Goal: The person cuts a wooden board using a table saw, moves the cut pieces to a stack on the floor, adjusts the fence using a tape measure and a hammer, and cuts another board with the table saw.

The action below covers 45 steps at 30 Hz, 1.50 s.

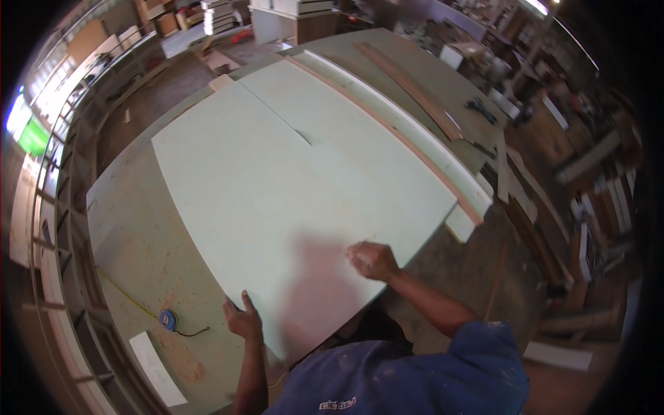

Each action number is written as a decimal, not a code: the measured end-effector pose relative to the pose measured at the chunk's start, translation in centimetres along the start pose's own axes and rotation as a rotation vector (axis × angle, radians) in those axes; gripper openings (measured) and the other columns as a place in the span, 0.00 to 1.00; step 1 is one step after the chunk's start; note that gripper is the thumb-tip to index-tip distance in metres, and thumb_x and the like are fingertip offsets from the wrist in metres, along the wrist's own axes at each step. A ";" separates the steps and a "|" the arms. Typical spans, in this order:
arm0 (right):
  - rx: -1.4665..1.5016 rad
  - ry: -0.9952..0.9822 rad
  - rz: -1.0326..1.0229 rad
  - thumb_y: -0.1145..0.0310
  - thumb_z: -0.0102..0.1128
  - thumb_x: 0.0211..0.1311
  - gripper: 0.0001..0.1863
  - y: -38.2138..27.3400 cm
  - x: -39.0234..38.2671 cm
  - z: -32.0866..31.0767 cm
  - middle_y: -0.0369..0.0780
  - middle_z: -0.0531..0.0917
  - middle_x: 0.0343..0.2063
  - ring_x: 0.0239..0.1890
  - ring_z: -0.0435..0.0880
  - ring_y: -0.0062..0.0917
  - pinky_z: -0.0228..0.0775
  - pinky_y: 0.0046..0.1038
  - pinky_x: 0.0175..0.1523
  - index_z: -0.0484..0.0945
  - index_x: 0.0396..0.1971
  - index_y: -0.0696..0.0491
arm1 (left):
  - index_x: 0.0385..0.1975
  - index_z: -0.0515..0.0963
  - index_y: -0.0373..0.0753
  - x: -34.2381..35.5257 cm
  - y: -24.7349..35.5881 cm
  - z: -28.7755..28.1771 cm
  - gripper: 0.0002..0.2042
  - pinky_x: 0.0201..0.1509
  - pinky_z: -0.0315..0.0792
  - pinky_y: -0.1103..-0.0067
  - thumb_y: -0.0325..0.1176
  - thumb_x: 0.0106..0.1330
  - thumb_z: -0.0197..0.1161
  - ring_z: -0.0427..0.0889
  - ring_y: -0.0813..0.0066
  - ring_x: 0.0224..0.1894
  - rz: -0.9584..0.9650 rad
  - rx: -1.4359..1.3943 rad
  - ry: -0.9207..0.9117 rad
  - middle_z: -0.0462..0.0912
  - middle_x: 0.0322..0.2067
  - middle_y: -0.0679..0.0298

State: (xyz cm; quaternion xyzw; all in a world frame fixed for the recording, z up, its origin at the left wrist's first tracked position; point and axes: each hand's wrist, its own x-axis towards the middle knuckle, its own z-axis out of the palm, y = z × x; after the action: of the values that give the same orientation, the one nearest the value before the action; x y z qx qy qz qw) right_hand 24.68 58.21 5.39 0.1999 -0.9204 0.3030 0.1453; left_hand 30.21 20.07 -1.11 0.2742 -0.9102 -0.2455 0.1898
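A large pale board [228, 159] lies on the grey-green worktop, with a thin dark line running across its upper part. My left hand [242, 317] grips the board's lower left edge, thumb uppermost. My right hand [372, 261] is over the board's lower right part, fingers curled and slightly blurred; what they hold, if anything, I cannot make out. Left of my left hand, a blue tape measure [167, 319] has its yellow blade pulled out. A white strip [155, 366] lies below it.
Long wooden and white strips [408, 86] lie along the board's far right. Dark tools [481, 111] rest at the worktop's right corner. Shelving frames [59, 256] stand at the left. Offcuts and stacked boards [609, 214] fill the right side, cabinets [297, 21] the back.
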 end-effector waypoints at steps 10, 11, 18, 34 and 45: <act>-0.106 0.112 0.170 0.68 0.59 0.60 0.06 30.9 29.3 -10.7 0.46 0.85 0.33 0.36 0.85 0.44 0.76 0.41 0.43 0.81 0.33 0.54 | 0.61 0.68 0.28 -5.3 16.0 6.0 0.32 0.68 0.58 0.54 0.37 0.59 0.68 0.63 0.39 0.66 -0.071 0.192 0.064 0.65 0.62 0.39; -0.144 0.112 0.166 0.68 0.58 0.60 0.06 33.0 31.9 -10.1 0.47 0.84 0.32 0.36 0.84 0.45 0.75 0.42 0.43 0.80 0.32 0.54 | 0.62 0.67 0.28 -6.6 18.5 8.2 0.32 0.70 0.56 0.54 0.36 0.59 0.67 0.60 0.40 0.68 -0.071 0.187 0.048 0.64 0.64 0.38; -0.162 -0.001 0.210 0.65 0.60 0.58 0.07 44.3 45.1 -5.5 0.46 0.85 0.27 0.34 0.85 0.42 0.76 0.41 0.41 0.79 0.30 0.53 | 0.68 0.59 0.30 -6.5 31.5 16.6 0.30 0.77 0.37 0.52 0.39 0.70 0.53 0.47 0.45 0.76 -0.161 0.270 -0.051 0.56 0.70 0.39; -0.107 -0.136 0.364 0.68 0.62 0.57 0.05 42.1 29.3 -9.6 0.41 0.83 0.31 0.36 0.84 0.36 0.76 0.37 0.42 0.80 0.30 0.52 | 0.71 0.59 0.36 -5.5 31.5 17.7 0.30 0.78 0.36 0.56 0.45 0.73 0.49 0.48 0.53 0.77 -0.191 0.393 -0.052 0.55 0.72 0.48; -0.162 0.083 0.425 0.73 0.64 0.56 0.04 36.0 10.0 -16.2 0.41 0.82 0.33 0.33 0.84 0.34 0.76 0.33 0.40 0.81 0.33 0.53 | 0.57 0.73 0.34 -7.6 30.7 17.0 0.19 0.74 0.51 0.56 0.36 0.69 0.56 0.58 0.49 0.71 0.107 0.067 -0.002 0.65 0.65 0.47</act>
State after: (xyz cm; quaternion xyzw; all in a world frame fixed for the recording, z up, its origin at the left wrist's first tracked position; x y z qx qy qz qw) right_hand 1.85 91.89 3.82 -0.0233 -0.9563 0.2599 0.1316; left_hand 15.50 52.76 0.45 0.2313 -0.9315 -0.2046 0.1922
